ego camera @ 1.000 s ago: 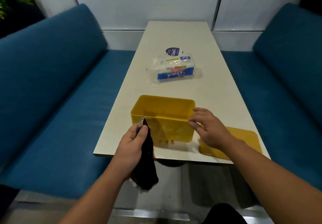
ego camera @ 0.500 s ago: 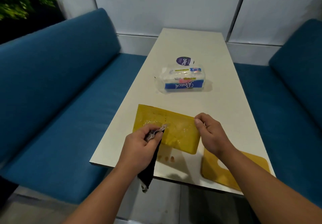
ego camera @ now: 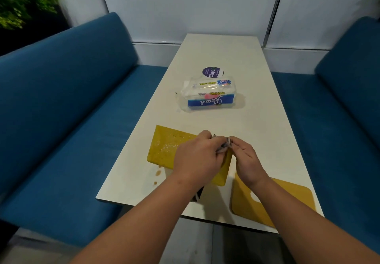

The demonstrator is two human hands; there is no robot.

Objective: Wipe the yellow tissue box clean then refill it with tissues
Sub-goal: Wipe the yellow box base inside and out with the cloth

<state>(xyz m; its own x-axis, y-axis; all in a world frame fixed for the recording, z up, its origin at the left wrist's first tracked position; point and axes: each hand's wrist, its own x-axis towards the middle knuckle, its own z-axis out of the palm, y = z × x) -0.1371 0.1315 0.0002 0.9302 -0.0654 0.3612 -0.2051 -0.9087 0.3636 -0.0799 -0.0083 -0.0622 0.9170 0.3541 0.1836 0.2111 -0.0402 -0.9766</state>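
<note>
Your left hand [ego camera: 197, 159] grips the cloth [ego camera: 223, 147] against the tipped yellow box [ego camera: 166, 148] near the bench [ego camera: 224, 58] edge; your right hand [ego camera: 245, 159] pinches the cloth's end. Push hard and the box could slide off

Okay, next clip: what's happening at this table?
A person is cleaning a yellow tissue box on a white table. The box is tipped over, one flat side facing up. The left hand grips a dark cloth against it, and the right hand pinches the cloth's other end at the box's right edge. The yellow lid lies flat to the right, near the table edge. A wrapped paper towel pack sits further back, unopened as far as can be seen, so refilling hasn't begun.
</note>
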